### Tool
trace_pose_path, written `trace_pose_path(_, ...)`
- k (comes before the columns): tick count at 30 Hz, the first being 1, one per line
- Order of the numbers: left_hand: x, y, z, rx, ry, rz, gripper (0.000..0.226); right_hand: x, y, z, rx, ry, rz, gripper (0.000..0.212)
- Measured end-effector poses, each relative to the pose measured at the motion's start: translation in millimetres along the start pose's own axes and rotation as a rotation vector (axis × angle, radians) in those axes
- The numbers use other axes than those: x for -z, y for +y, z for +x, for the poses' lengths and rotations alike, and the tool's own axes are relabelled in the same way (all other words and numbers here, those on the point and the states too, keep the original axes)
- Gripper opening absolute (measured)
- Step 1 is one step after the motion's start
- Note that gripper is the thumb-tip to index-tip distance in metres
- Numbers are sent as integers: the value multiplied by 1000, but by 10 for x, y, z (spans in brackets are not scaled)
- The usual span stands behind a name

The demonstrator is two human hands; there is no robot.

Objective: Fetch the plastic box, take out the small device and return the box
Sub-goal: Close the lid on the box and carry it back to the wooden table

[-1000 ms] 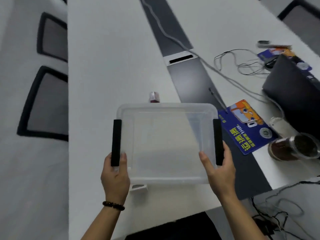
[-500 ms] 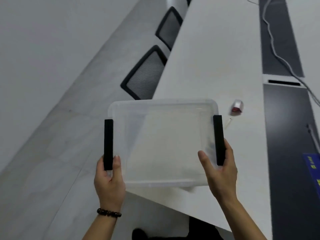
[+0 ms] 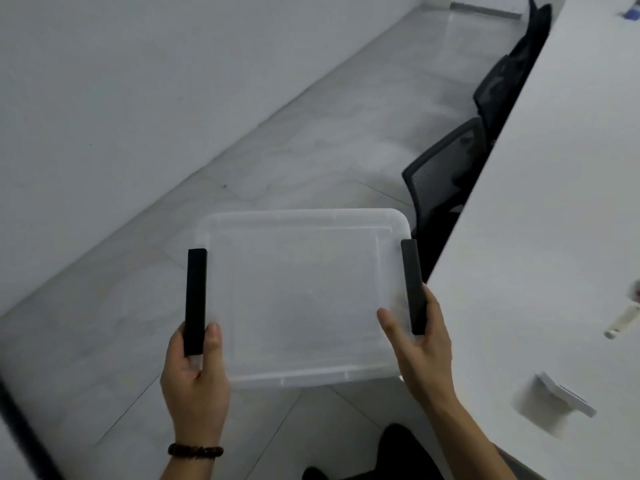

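I hold a clear plastic box (image 3: pixel 304 296) with a lid and two black side clips in the air above the floor, left of the white table (image 3: pixel 554 209). My left hand (image 3: pixel 194 372) grips its left black clip and my right hand (image 3: pixel 419 344) grips its right one. Nothing shows through the box. A small white device (image 3: pixel 561 393) lies on the table near my right arm. At the right edge, a small white cylinder (image 3: pixel 623 320) lies on the table with a reddish object (image 3: pixel 637 289) beside it, cut off by the frame.
Black mesh chairs (image 3: pixel 446 174) stand tucked along the table's left side, just beyond the box. Grey tiled floor (image 3: pixel 311 150) and a pale wall (image 3: pixel 121 81) fill the left. A dark edge (image 3: pixel 20 427) runs at the lower left.
The view has swung left, away from the table. The box has moved off the table edge and now hangs over the floor, both hands keeping the same grip.
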State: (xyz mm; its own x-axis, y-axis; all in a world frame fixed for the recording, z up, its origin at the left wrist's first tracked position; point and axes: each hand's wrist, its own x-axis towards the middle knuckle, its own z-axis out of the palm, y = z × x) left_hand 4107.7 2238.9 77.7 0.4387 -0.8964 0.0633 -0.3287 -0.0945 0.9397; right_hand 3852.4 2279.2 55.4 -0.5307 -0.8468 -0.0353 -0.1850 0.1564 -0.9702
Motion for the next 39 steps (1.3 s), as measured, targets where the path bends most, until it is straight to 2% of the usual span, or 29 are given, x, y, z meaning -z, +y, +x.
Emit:
trace_pose_path(6, -138, -199, 1008, 14, -4, 0, 30, -808, -116, 533, -10, 21, 28, 67)
trace_pose_path(11, -624, -173, 2051, -10, -14, 20, 22, -1471, -175, 1383, -14, 66, 59, 60)
trace_pose_path(16, -1041, 180, 3220, -69, 19, 28, 32, -2126, -514, 2442, -2, 64, 90, 61)
trace_pose_path(21, -1581, 475, 4351, -68, -9, 3, 20, -2633, -913, 3503, 24, 57, 91, 62)
trace_pose_path(25, -2183, 553, 5166, -78, -51, -35, 30, -2960, -1060, 4370, 32, 104, 65, 63)
trace_pose_path(28, -2775, 582, 5839, -55, -86, -79, 21, -3236, -1091, 5106, 28, 156, 40, 63)
trace_pose_path(31, -3388, 693, 6541, -61, -131, -133, 22, -3443, -1204, 5876, 36, 213, 18, 64)
trace_pose_path(39, -5206, 1444, 7895, -142, -431, -147, 25, -3396, -1432, 7468, 1, 473, 34, 66)
